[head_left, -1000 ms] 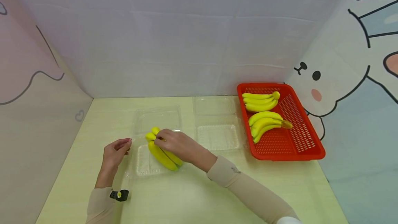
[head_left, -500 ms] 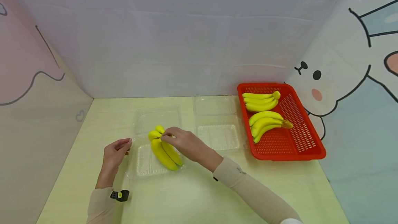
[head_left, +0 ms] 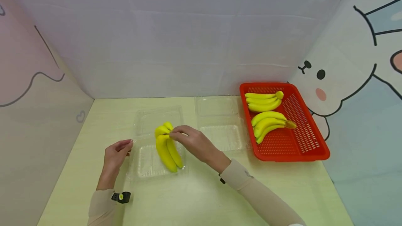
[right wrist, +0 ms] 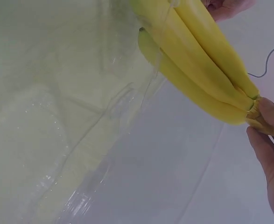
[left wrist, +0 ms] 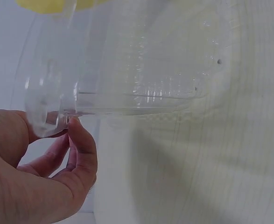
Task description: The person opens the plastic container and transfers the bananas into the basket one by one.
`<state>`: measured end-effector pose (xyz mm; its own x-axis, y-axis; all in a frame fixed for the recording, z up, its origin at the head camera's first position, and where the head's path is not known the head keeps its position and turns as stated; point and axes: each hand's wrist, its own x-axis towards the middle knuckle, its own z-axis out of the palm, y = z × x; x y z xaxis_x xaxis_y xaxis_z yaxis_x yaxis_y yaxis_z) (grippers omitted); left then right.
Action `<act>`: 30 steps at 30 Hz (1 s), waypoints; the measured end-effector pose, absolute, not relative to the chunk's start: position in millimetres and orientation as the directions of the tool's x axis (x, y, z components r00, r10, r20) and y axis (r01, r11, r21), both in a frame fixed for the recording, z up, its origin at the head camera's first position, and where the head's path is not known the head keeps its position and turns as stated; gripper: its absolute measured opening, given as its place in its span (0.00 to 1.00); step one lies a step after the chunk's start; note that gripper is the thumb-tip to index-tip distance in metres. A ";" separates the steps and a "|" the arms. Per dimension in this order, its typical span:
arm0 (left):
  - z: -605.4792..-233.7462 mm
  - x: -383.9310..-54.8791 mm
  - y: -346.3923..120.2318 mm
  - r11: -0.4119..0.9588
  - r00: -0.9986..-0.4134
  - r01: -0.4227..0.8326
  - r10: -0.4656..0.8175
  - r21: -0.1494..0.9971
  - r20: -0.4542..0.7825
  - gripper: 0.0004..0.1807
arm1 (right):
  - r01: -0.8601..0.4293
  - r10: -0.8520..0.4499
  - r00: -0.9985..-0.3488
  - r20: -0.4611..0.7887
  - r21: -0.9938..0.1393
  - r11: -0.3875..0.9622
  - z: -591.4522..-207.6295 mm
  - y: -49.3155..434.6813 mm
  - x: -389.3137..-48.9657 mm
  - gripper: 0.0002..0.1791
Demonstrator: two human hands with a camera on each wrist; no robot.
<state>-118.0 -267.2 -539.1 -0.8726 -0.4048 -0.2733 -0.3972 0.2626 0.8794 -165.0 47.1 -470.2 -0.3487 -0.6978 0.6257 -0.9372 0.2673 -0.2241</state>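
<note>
My right hand (head_left: 198,144) pinches the stem of a yellow banana bunch (head_left: 165,152). In the right wrist view the thumb and fingers meet at the brownish stem, with the bananas (right wrist: 204,65) slanting away from it. The bunch hangs tilted over a clear plastic clamshell box (head_left: 143,165), whose lid (head_left: 157,118) lies folded back. It overlaps the box's right part; whether it touches the bottom I cannot tell. At the box's left side, my left hand (head_left: 115,155) pinches the rim between thumb and finger, as the left wrist view shows with the clear wall (left wrist: 141,88).
A second clear clamshell box (head_left: 220,138) lies open to the right. Beyond it stands a red plastic basket (head_left: 309,152) with two banana bunches, one at the back (head_left: 263,107) and one in front (head_left: 267,125). Fabric walls enclose the table (head_left: 220,198) behind and at both sides.
My right hand has moved slightly right and away from me, drawing the stem end of the bunch with it, so the bunch hangs more upright. The left hand stays at the box rim.
</note>
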 end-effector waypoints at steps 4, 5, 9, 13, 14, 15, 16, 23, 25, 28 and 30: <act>-539.7 -117.0 -267.2 0.261 -0.870 -0.401 -0.409 0.878 -0.276 0.19 | -0.934 -0.661 -0.357 0.660 -0.245 0.260 -473.5 51.0 -166.8 0.17; -539.9 -116.8 -267.2 0.262 -0.869 -0.404 -0.409 0.877 -0.278 0.19 | -0.934 -0.654 -0.357 0.667 -0.248 0.257 -474.2 52.1 -167.0 0.18; -540.4 -116.4 -267.2 0.262 -0.868 -0.412 -0.406 0.873 -0.287 0.19 | -0.935 -0.619 -0.354 0.701 -0.250 0.252 -474.6 55.3 -167.0 0.19; -540.7 -116.7 -267.2 0.260 -0.869 -0.409 -0.402 0.875 -0.287 0.19 | -0.932 -0.576 -0.360 0.733 -0.255 0.258 -473.0 57.4 -166.3 0.18; -540.9 -116.9 -267.3 0.262 -0.869 -0.410 -0.402 0.874 -0.287 0.19 | -0.930 -0.567 -0.364 0.739 -0.256 0.263 -472.8 57.8 -166.2 0.18; -541.2 -117.2 -267.4 0.263 -0.869 -0.410 -0.403 0.874 -0.286 0.19 | -0.929 -0.558 -0.367 0.744 -0.258 0.267 -472.7 58.3 -166.2 0.18; -541.2 -117.3 -267.4 0.264 -0.869 -0.409 -0.403 0.874 -0.286 0.19 | -0.927 -0.549 -0.371 0.749 -0.262 0.269 -472.5 58.8 -166.1 0.18; -542.5 -117.6 -267.8 0.266 -0.866 -0.411 -0.412 0.872 -0.283 0.18 | -0.915 -0.503 -0.398 0.767 -0.291 0.281 -472.5 64.3 -165.9 0.17; -542.4 -117.4 -267.9 0.265 -0.865 -0.415 -0.413 0.870 -0.287 0.19 | -0.908 -0.487 -0.414 0.769 -0.312 0.278 -471.9 66.5 -165.6 0.15; -541.9 -117.4 -268.0 0.256 -0.864 -0.412 -0.414 0.874 -0.286 0.19 | -0.903 -0.470 -0.426 0.773 -0.327 0.281 -470.8 70.1 -164.9 0.12; -541.4 -117.6 -268.1 0.252 -0.862 -0.415 -0.415 0.874 -0.290 0.19 | -0.900 -0.464 -0.431 0.774 -0.330 0.286 -469.7 72.5 -164.0 0.12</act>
